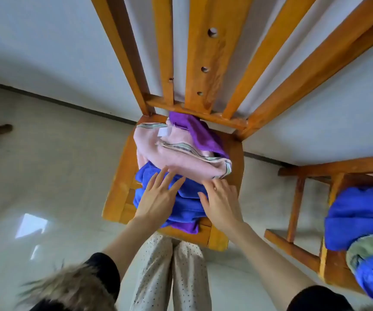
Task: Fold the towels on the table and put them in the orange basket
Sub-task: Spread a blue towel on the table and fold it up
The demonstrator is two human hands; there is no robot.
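A heap of crumpled towels lies on the seat of a wooden chair (116, 189): a pink towel (181, 158) with striped edging on top, a blue towel (185, 207) below it, and a purple towel (194, 131) at the back. My left hand (158, 198) lies over the blue towel with straight fingers reaching the pink towel's edge. My right hand (221, 203) rests flat on the blue towel, its fingertips at the pink one. Neither hand grips anything. No orange basket is in view.
The chair's slatted back (205, 63) rises against a white wall. A second wooden stool (297, 198) at the right carries more blue cloth (360, 216) and a greenish towel (369, 250). Glossy tiled floor surrounds the chair; my legs stand just in front of it.
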